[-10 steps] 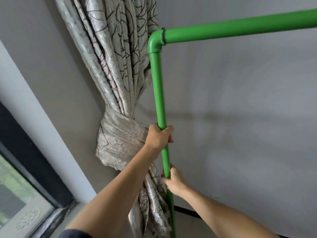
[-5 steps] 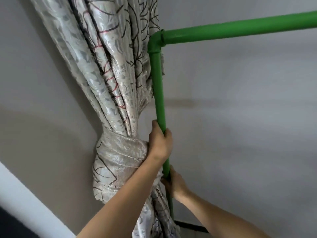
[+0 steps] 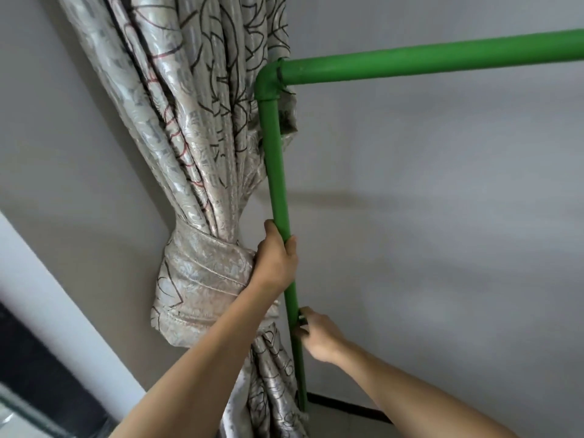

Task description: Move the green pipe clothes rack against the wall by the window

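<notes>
The green pipe clothes rack (image 3: 275,159) stands upright in front of me, close to the grey wall (image 3: 442,216). Its vertical post runs down the middle of the view, and its top bar goes off to the right from an elbow joint. My left hand (image 3: 276,260) is wrapped around the post at mid height. Lower down, my right hand (image 3: 319,336) grips the same post from the right side. The foot of the post is hidden behind the curtain's lower folds.
A tied-back patterned curtain (image 3: 202,172) hangs directly left of the post and touches it. The window frame (image 3: 38,368) shows at the lower left. A dark skirting strip (image 3: 347,407) runs along the base of the wall.
The rack's post has moved closer to the curtain and wall corner. My right hand now grips from the right side, slightly lower. The window frame has come back into view.
</notes>
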A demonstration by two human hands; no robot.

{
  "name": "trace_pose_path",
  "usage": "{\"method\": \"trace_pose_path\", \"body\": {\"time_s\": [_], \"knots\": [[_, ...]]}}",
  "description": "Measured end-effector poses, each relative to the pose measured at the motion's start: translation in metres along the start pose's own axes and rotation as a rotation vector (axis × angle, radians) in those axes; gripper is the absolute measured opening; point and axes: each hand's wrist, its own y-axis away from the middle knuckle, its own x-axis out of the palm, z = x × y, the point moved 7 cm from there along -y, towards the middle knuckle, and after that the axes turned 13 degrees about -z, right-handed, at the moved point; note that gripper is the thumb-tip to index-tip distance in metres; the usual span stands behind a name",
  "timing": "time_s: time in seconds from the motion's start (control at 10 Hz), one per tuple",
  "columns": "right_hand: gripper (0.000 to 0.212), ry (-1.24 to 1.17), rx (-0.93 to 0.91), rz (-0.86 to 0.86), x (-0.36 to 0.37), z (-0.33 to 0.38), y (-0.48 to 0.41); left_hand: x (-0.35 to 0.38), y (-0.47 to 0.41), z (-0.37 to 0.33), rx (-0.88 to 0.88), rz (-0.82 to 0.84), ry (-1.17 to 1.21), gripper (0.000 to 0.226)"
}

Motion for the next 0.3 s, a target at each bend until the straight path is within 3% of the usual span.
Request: {"method": "trace_pose_path", "body": {"time_s": [0.1,0.2,0.3], "knots": [[0.031,-0.033,-0.105,0.001,-0.043,0.006,0.034,-0.004,0.016,-0.003,-0.009,-0.05,-0.039,0.021],[0.02,-0.11,-0.216,-0.089,-0.112,0.014,0.073,-0.006,0.046,0.004,0.022,-0.122,-0.047,0.036],[0.013,-0.379,-0.329,-0.293,-0.2,0.036,0.116,-0.002,0.094,0.025,0.029,-0.094,-0.006,0.04]]}}
